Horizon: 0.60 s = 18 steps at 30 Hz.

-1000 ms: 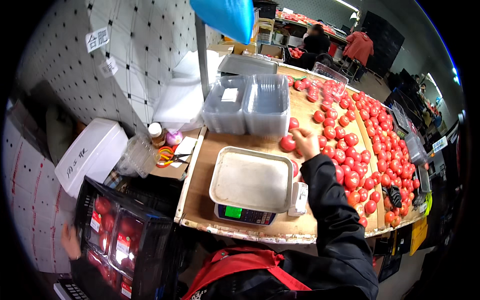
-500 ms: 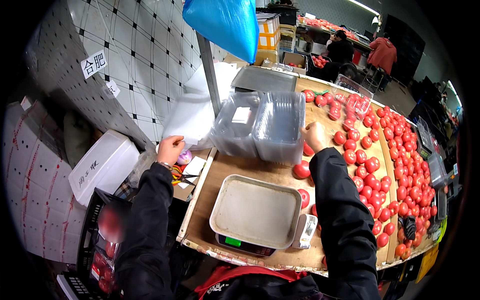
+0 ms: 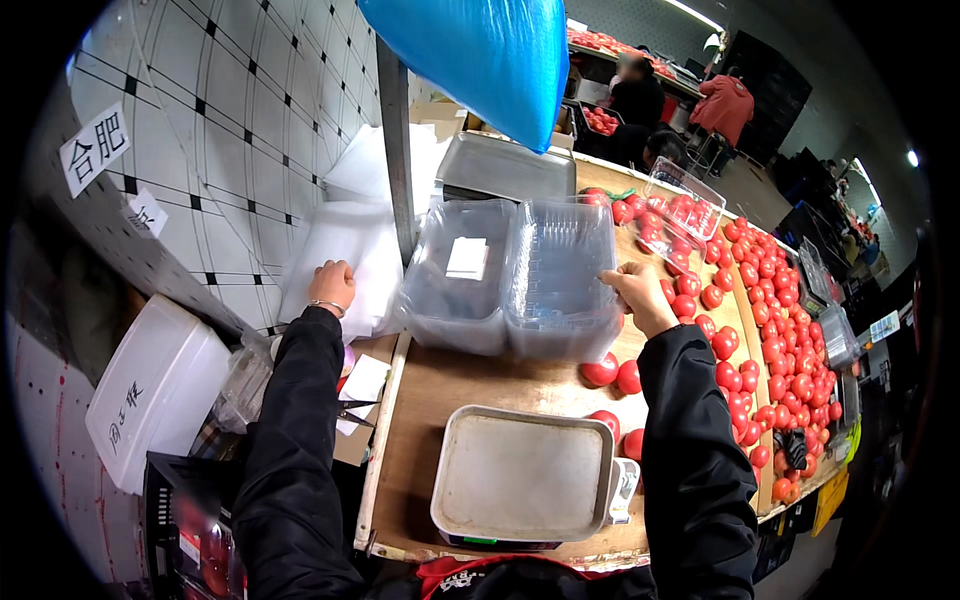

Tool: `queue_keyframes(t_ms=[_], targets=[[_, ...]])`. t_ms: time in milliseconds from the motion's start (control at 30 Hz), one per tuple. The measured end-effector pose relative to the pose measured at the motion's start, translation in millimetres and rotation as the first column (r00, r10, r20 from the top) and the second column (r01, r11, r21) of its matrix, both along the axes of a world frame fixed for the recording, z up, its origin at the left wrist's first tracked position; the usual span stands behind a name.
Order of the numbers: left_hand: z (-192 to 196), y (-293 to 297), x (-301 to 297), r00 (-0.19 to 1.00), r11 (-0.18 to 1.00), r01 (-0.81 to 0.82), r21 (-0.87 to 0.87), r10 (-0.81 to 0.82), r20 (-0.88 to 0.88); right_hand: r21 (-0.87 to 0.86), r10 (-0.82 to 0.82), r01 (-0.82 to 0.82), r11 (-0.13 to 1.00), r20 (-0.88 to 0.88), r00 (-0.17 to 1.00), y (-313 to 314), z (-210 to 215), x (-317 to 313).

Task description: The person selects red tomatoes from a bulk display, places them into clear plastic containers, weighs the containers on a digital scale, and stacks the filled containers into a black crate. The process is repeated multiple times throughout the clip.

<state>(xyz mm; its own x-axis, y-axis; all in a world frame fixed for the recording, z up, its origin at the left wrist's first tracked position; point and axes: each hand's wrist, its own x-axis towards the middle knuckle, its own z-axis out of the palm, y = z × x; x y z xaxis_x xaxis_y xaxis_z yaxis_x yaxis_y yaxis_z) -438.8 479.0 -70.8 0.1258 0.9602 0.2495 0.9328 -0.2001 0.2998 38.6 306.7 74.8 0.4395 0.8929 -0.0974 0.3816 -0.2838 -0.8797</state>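
Note:
My right hand [image 3: 643,295] pinches the right rim of the nearer-right stack of clear plastic containers [image 3: 562,265]. My left hand [image 3: 333,285] rests at the stack of thin white sheets [image 3: 357,238], fingers curled together; whether a sheet is between them I cannot make out. Beside the clear stack stands a second stack of clear containers [image 3: 428,285], with a small white paper [image 3: 467,258] in it. In front of both stacks is a weighing scale with a worn metal tray [image 3: 522,475], bare on top. Red tomatoes [image 3: 600,370] lie by my right forearm.
Many tomatoes [image 3: 785,330] cover the table's right side, split by a wooden strip. A blue plastic bag [image 3: 480,50] hangs by a metal post [image 3: 396,150]. Scissors [image 3: 350,408] and a white foam box [image 3: 150,390] are at left. A person in red [image 3: 722,105] is far back.
My left hand has moved forward onto the white sheets. My right hand has gone from a closed fist by the containers to a pinch on their rim. The whole view has shifted.

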Motion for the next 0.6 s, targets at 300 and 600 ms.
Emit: queue_keyframes(t_ms=[300,600], targets=[[32,22,-54,0.836,0.989,-0.047,-0.141,0.116,0.536,0.251,0.003,0.083,0.964,-0.323,0.946,-140,39,-36],[214,-200,35,0.498,0.861,0.503,0.074,-0.359,0.789,0.033,-0.036,0.037,0.999,-0.040,0.999,-324,-97,-73]])
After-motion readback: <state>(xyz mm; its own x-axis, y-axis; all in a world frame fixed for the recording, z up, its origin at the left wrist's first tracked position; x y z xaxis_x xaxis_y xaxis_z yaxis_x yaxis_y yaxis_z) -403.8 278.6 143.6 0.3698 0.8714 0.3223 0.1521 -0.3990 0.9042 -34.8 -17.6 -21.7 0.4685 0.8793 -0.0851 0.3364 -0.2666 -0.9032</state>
